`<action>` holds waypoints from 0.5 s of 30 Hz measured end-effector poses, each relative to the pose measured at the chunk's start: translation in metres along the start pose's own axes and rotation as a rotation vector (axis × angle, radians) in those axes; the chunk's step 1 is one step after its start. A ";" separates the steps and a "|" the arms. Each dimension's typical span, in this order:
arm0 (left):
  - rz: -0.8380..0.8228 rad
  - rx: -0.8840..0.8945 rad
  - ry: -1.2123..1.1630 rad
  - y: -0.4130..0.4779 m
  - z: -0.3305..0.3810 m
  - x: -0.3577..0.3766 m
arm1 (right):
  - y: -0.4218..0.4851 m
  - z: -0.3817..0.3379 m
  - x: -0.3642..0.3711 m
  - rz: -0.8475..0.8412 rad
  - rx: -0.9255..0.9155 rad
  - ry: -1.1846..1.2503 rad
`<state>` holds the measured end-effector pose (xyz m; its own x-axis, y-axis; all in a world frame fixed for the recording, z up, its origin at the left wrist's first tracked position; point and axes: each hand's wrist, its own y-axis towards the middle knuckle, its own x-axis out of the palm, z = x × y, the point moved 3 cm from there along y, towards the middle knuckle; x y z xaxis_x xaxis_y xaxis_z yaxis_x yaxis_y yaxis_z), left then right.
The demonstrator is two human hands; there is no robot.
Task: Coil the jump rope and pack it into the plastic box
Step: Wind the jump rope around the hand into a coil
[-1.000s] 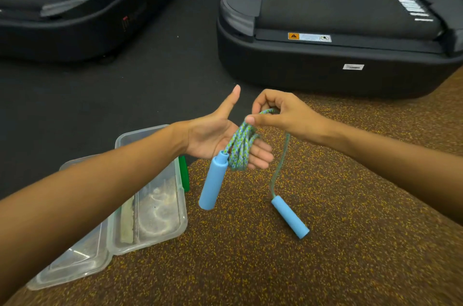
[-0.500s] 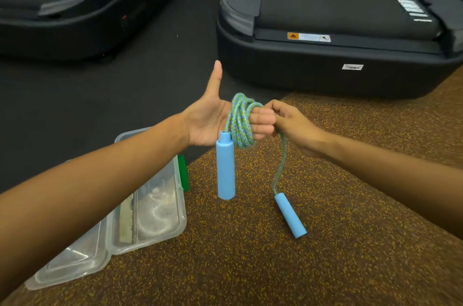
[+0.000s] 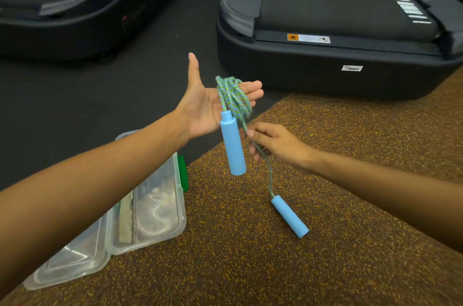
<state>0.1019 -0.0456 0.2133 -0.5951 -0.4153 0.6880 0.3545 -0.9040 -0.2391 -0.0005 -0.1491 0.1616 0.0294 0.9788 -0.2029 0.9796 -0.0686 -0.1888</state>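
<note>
Several loops of the blue-green jump rope (image 3: pixel 234 98) are wound around the straight fingers of my left hand (image 3: pixel 205 105), palm up, thumb raised. One light blue handle (image 3: pixel 233 144) hangs from the coil below my palm. My right hand (image 3: pixel 273 141) sits under and right of the coil, pinching the free length of rope. That length runs down to the second blue handle (image 3: pixel 290 216), which lies on the speckled floor. The clear plastic box (image 3: pixel 160 205) stands open at the lower left, its lid (image 3: pixel 67 260) folded out flat beside it.
A green clasp (image 3: pixel 183 173) sticks out at the box's far corner. Two black treadmill bases stand ahead, one at the upper left (image 3: pixel 75 17) and one at the upper right (image 3: pixel 338 55). A dark mat (image 3: pixel 100 95) meets the brown speckled floor (image 3: pixel 325 180).
My left fingers have straightened out from a curl and the hand has turned palm up. My right hand has dropped from the top of the coil to below it, leading the rope down.
</note>
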 end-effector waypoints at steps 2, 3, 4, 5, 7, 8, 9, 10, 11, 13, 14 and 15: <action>0.032 0.037 -0.023 0.001 0.002 -0.003 | -0.001 0.002 0.005 -0.044 0.021 0.004; 0.052 0.052 -0.026 0.001 0.004 -0.005 | -0.001 0.004 0.007 -0.074 0.035 -0.001; 0.072 0.064 -0.025 0.001 0.005 -0.006 | -0.002 0.005 0.010 -0.106 0.047 -0.007; 0.092 0.074 -0.024 0.001 0.007 -0.009 | -0.004 0.006 0.012 -0.136 0.052 -0.021; 0.126 0.086 -0.024 0.000 0.010 -0.014 | -0.008 0.005 0.016 -0.185 0.050 -0.057; 0.140 0.084 -0.018 -0.001 0.011 -0.018 | -0.011 0.005 0.017 -0.201 0.049 -0.066; 0.151 0.077 -0.006 -0.001 0.012 -0.020 | -0.013 0.004 0.017 -0.208 0.046 -0.067; 0.158 0.066 0.008 -0.002 0.012 -0.022 | -0.014 0.002 0.017 -0.207 0.038 -0.071; 0.167 0.052 0.028 -0.003 0.012 -0.024 | -0.015 -0.001 0.015 -0.202 0.024 -0.087; 0.185 0.017 0.078 -0.004 0.009 -0.025 | -0.015 -0.010 0.010 -0.177 -0.011 -0.145; 0.187 -0.006 0.102 -0.004 0.008 -0.026 | -0.015 -0.014 0.008 -0.162 -0.037 -0.167; 0.183 -0.032 0.124 -0.004 0.006 -0.026 | -0.015 -0.019 0.007 -0.148 -0.063 -0.184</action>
<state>0.1202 -0.0310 0.2008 -0.6080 -0.5801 0.5420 0.4426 -0.8144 -0.3752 -0.0110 -0.1379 0.1815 -0.1463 0.9251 -0.3503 0.9812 0.0906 -0.1703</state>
